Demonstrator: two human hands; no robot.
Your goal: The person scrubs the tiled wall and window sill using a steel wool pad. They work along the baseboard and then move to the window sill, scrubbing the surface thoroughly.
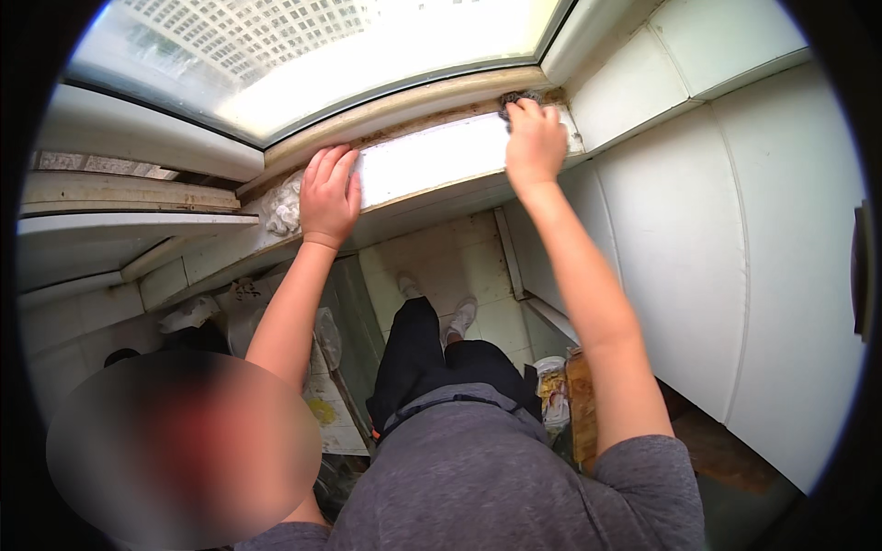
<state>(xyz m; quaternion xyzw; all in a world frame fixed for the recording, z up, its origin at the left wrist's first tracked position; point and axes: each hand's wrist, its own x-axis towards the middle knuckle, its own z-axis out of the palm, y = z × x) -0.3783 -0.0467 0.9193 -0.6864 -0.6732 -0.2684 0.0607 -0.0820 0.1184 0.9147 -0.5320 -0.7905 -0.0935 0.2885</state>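
Note:
My right hand [536,144] grips a dark grey scouring pad [517,103] and presses it against the right end of the window sill, near the corner with the tiled wall. The white sill [434,158] runs under the window frame [413,100], and brown grime lines the joint between them. Resting on the left part of the sill, my left hand [331,189] has its fingers spread a little, with nothing seen in it. Beside it on the left lies a crumpled white cloth or paper wad [282,206], partly hidden by the hand.
White wall tiles [668,241] rise on the right. An open window sash [138,237] juts in at left. Below stand a wooden board [582,406] and a container [551,392] by my right side. Plastic bags [189,313] lie lower left. A blurred oval hides the bottom left.

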